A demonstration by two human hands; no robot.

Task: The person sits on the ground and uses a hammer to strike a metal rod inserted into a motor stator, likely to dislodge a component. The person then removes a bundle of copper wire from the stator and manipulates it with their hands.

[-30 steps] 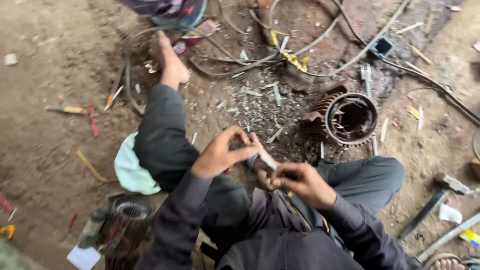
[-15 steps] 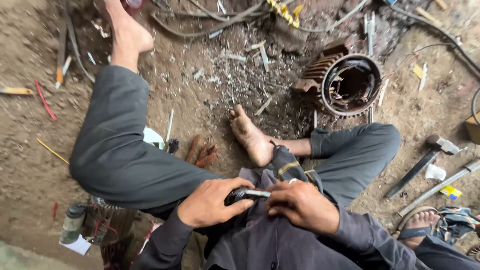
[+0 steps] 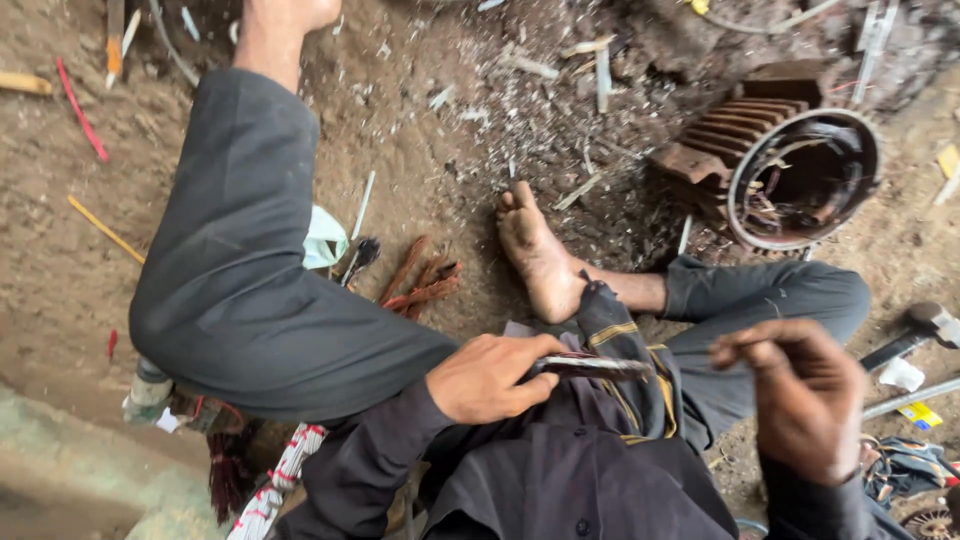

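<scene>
Bare, packed dirt strewn with metal scraps and wire offcuts makes up the workplace; the person sits on it with 1 knee raised and the other leg folded, seen from above.

Nearest the camera, the left hand [image 3: 492, 377] is curled in a fist around 1 end of a slim dark tool with a shiny edge [image 3: 590, 367], probably a knife or blade, though the blur leaves its kind unsure. Its long axis runs almost level across the lap, pointing from the left hand toward the right, with the free tip resting over the dark cloth with yellow stripes [image 3: 625, 345] on the thigh.

Beyond that tip, apart from it, the right hand [image 3: 800, 395] is raised with the fingers bent inward and the thumb against them; whether something thin is pinched there I cannot tell, since the hand is blurred. So the left hand is on the tool, while the right stands off its far end, a little higher.

Farther out from the left hand lies the bare foot [image 3: 540, 255], and to that hand's other side a bundle of reddish copper wire [image 3: 420, 283]. Farthest, beyond the right hand, a finned motor housing [image 3: 790, 170] lies on its side, and a hammer [image 3: 915, 335] sits at that hand's outer side.
</scene>
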